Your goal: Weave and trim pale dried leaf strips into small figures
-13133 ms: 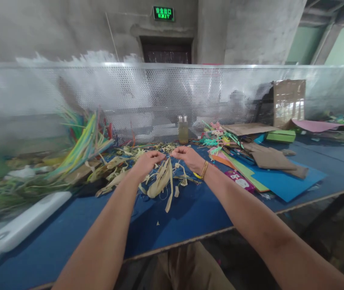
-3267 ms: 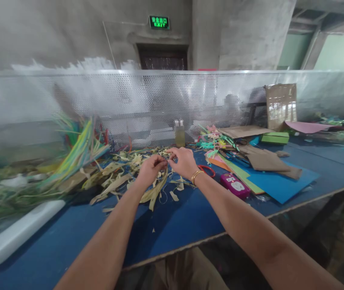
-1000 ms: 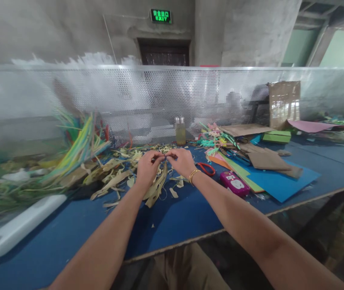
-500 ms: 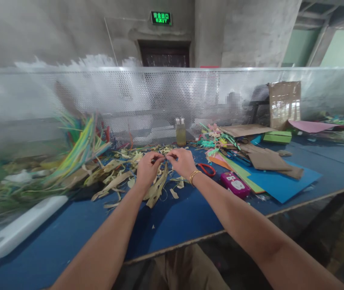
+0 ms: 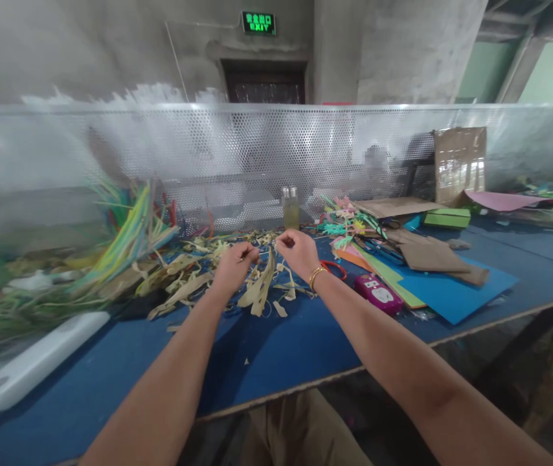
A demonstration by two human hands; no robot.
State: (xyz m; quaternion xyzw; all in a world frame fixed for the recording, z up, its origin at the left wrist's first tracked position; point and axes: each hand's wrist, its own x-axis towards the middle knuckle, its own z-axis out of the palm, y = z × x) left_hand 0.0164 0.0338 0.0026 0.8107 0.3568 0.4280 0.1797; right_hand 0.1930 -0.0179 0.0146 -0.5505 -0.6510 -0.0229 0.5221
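My left hand and my right hand hover over the blue table, a little apart, both with fingers pinched shut. Between and below them hangs a bundle of pale tan dried leaf strips; each hand appears to pinch a thin strand of it. A gold bracelet is on my right wrist. More tan strips lie scattered to the left of my hands.
Red-handled scissors and a pink case lie right of my right hand. Coloured paper sheets, brown card and a small bottle lie behind. Green-yellow strips pile left; a white bar lies near the left; a perforated metal screen backs the table.
My hands, touching half a second ago, have drawn apart sideways, and the bundle of tan strips now hangs in the gap between them.
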